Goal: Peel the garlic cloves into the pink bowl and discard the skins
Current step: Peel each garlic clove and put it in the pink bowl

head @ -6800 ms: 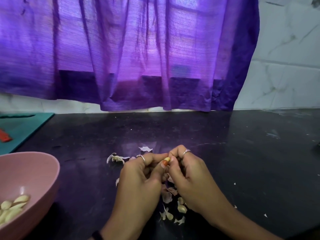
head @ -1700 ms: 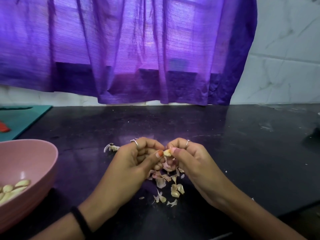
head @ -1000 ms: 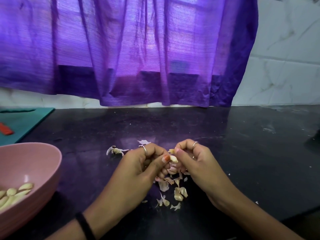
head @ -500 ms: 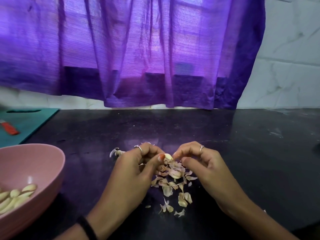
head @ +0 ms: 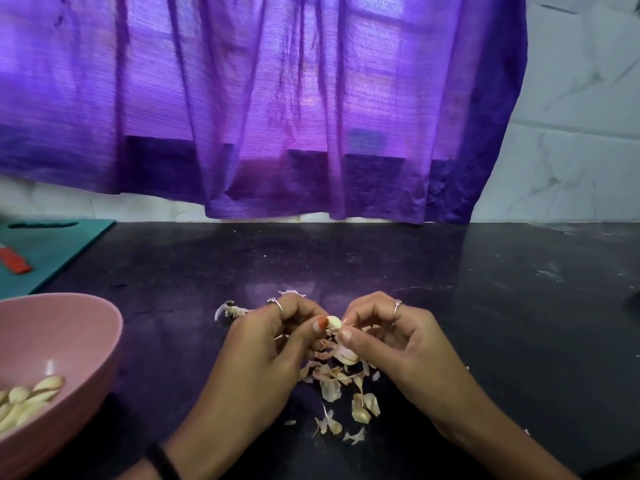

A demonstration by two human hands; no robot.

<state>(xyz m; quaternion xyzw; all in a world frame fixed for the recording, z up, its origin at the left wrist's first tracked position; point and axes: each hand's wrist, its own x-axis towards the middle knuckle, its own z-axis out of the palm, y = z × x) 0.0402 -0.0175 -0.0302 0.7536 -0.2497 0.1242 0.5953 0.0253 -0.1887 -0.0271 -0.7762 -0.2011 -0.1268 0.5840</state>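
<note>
My left hand [head: 266, 344] and my right hand [head: 394, 341] meet over the black counter, fingers curled. Between their fingertips sits a pale garlic clove [head: 334, 321], pinched by my left thumb and touched by my right thumb and forefinger. Below the hands lies a heap of papery garlic skins [head: 341, 382], with one larger clove-like piece [head: 346, 356] just under my right thumb. The pink bowl [head: 69, 327] stands at the lower left and holds several peeled cloves [head: 27, 398].
A teal cutting board [head: 52, 244] with a red-handled item [head: 15, 263] lies at the far left. A dry garlic stem scrap [head: 228, 310] lies left of my left hand. A purple curtain [head: 263, 109] hangs over the counter's back edge, beside a marble-tiled wall.
The hands have stayed together working one clove, and more of its pale flesh shows now. The skin heap under them has grown since the earliest frame. The view shifted slightly.
</note>
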